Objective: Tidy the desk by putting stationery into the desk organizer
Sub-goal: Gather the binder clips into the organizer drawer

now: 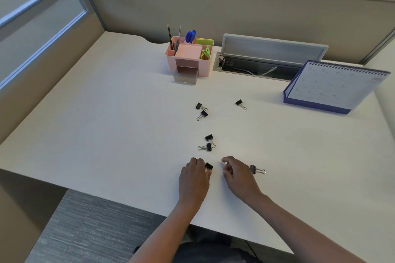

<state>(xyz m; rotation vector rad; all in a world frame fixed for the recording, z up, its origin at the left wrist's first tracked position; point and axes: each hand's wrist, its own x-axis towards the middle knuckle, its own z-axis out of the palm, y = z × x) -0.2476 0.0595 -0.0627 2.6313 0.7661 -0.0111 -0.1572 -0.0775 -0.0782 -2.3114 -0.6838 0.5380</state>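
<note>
Seven black binder clips lie scattered over the white worktop (106,113), and the pink desk organizer (188,57) stands well apart from them in the upper middle of the frame, its small clear drawer (185,78) pulled out at the front. At the lower middle, the left hand (195,174) has its fingers (199,163) curled down around the nearest binder clip (209,166), pinching or about to pinch it; whether the clip is off the surface cannot be told. The right hand (238,174) rests just beside it with fingers loosely bent and nothing in them, and another binder clip (257,170) sits by its outer edge. A pair of clips (209,142) lies just above the hands, another pair (201,110) higher up, and a single clip (241,104) toward the desk calendar (333,87). The likely risks are small: a shallow pinch on the wire handles could let the clip swivel and drop, and a sweeping wrist may push neighbouring clips toward the near edge. The drawer opening looks narrow, so a careless drop could miss it.
</note>
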